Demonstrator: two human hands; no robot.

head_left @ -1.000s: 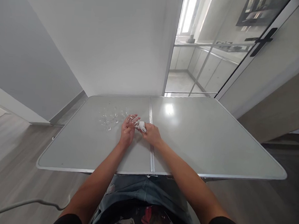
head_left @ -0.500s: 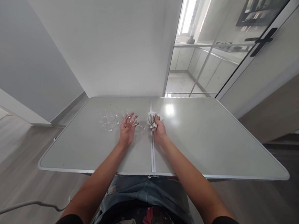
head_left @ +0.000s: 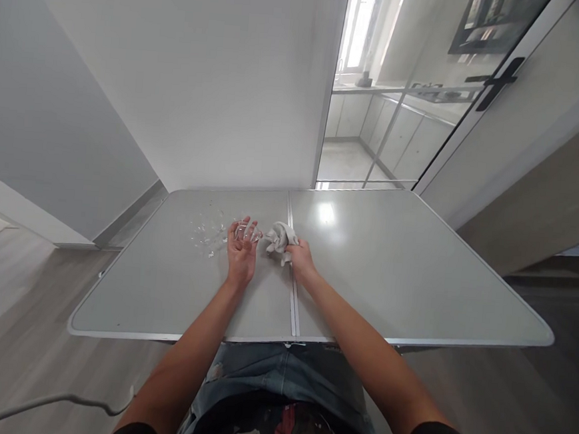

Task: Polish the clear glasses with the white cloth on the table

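Over the middle of the grey counter (head_left: 390, 272), just left of its centre seam, my left hand (head_left: 241, 253) cradles a small clear glass (head_left: 244, 232), fingers curled up round it so the grip is wrapped on the glass, palm facing me. Just to the right, my right hand (head_left: 300, 258) has its grip bunched tight on a crumpled white cloth (head_left: 278, 237), which sits close beside the glass; whether cloth and glass are touching I cannot tell from this view. Left of the held glass, a cluster of more clear glassware (head_left: 208, 232) stands on the counter, too faint to count or tell apart.

I judge the step in hand to be wiping the held glass with the cloth, with the cloth outside the glass at this instant. The next move, as I read it, calls for bringing the cloth against or into the glass while the left hand keeps it steady and turns it, with light pressure only, since thin glass can slip or crack. Care is also needed not to knock the glassware standing near the left hand's knuckles.
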